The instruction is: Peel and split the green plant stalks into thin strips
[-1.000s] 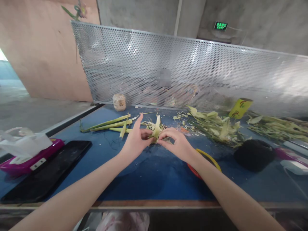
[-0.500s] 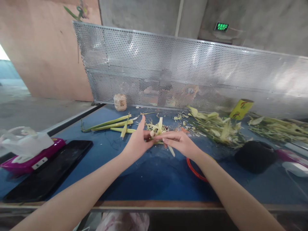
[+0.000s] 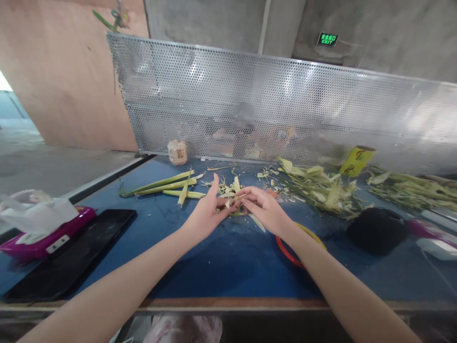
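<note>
Head view: my left hand (image 3: pixel 205 216) and right hand (image 3: pixel 267 212) come together low over the blue table top (image 3: pixel 221 257). Both pinch a small pale yellow-green strip of plant stalk (image 3: pixel 233 194) among loose trimmings. I judge it light, thin, fibrous and easily torn. It is best held near its base, with fingertips close together.

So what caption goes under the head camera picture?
Left hand and right hand pinch a pale green leaf strip over a blue table littered with leafy trimmings.
</note>
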Available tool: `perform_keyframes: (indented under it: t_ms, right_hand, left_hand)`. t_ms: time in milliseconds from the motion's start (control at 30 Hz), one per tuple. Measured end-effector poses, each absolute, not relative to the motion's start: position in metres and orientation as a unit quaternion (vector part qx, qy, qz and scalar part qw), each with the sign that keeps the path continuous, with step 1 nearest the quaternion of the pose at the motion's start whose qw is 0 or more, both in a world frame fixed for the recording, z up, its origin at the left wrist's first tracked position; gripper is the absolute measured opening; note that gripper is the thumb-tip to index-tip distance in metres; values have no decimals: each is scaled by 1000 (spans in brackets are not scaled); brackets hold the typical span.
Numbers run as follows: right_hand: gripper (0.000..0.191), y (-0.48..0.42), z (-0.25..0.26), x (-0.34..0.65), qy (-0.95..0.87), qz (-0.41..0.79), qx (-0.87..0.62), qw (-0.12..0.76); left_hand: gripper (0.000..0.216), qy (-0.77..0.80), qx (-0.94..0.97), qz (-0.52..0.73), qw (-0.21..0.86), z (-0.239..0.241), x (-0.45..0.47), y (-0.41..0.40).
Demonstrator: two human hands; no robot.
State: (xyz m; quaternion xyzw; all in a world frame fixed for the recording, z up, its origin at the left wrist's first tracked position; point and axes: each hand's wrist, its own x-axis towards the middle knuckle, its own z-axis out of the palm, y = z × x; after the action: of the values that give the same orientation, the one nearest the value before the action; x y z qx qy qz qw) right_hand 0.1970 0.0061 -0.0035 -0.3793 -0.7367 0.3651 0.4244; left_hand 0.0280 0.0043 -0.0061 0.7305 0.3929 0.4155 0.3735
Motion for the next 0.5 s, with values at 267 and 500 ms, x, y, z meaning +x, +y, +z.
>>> perform_keyframes:
  t_ms: [267, 500]
  right_hand:
    - [16, 10, -7, 203, -786, 192, -462, 364]
    - [38, 9, -4, 200, -805, 65, -476, 347]
  left_hand:
    - [87, 427, 772, 393, 260, -8, 28, 4]
    - [84, 451, 767, 403, 213, -9, 29, 1]
